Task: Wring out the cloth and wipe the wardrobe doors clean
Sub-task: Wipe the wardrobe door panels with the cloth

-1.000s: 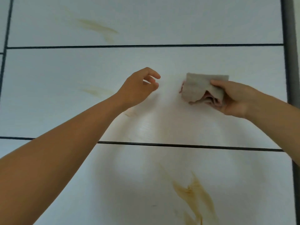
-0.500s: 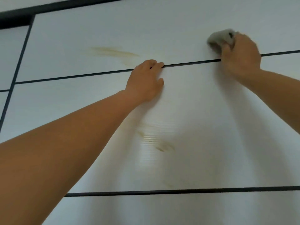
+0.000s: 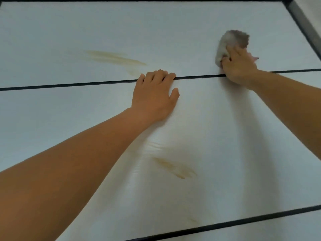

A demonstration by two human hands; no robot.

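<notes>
White wardrobe door [image 3: 217, 119]: left hand [image 3: 153, 96] flat, fingers straight; right hand [image 3: 238, 66] grips cloth [image 3: 229, 43].

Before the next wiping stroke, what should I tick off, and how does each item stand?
1. Grip of the right hand on the cloth: ok.
2. The cloth lies against the top panel: ok.
3. Brace of the left hand, flat on the middle panel, fingertips at the dark seam: ok.
4. The upper stain wiped off: not ok, a brown streak shows left of the cloth.
5. The lower stain wiped off: not ok, it shows below the left hand.
6. The cloth wrung out: cannot tell.
</notes>
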